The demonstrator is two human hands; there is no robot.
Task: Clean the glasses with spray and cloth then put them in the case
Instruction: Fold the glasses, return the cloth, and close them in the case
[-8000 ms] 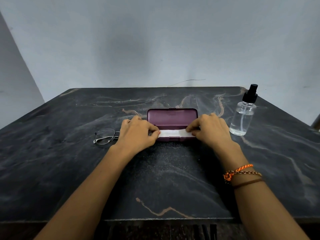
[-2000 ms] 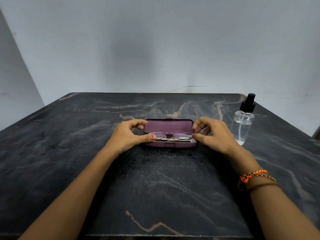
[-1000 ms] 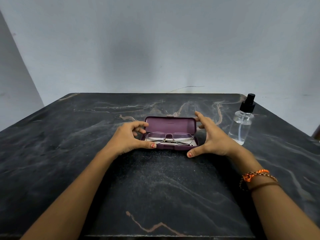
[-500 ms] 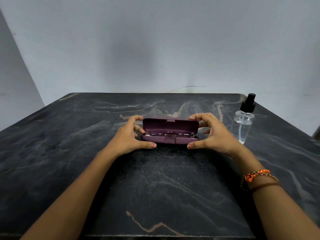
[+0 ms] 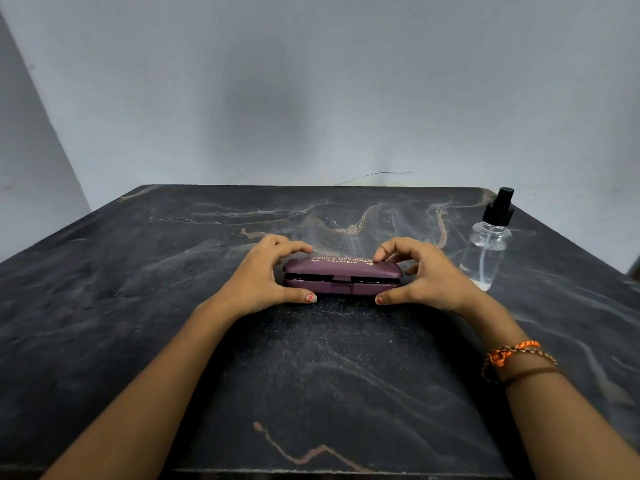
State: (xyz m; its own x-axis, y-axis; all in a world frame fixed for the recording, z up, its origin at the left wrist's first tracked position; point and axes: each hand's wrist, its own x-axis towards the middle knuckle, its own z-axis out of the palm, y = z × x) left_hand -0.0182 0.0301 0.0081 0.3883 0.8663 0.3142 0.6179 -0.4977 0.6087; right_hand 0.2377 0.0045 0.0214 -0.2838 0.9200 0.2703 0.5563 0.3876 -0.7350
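A maroon glasses case (image 5: 343, 274) with gold lettering on its lid lies at the middle of the dark marble table (image 5: 311, 368). Its lid is down almost fully, with a thin dark gap left along the front. The glasses are inside; only slivers show through the gap. My left hand (image 5: 265, 277) grips the case's left end, thumb at the front, fingers on the lid. My right hand (image 5: 420, 273) grips the right end the same way. No cloth is in sight.
A clear spray bottle (image 5: 486, 252) with a black pump top stands upright to the right of my right hand, near the table's right edge. A pale wall rises behind the table. A thin wire (image 5: 374, 175) lies at the far edge.
The glasses went from the table into the open case. Over the last second both hands swung the lid down from upright to nearly shut.
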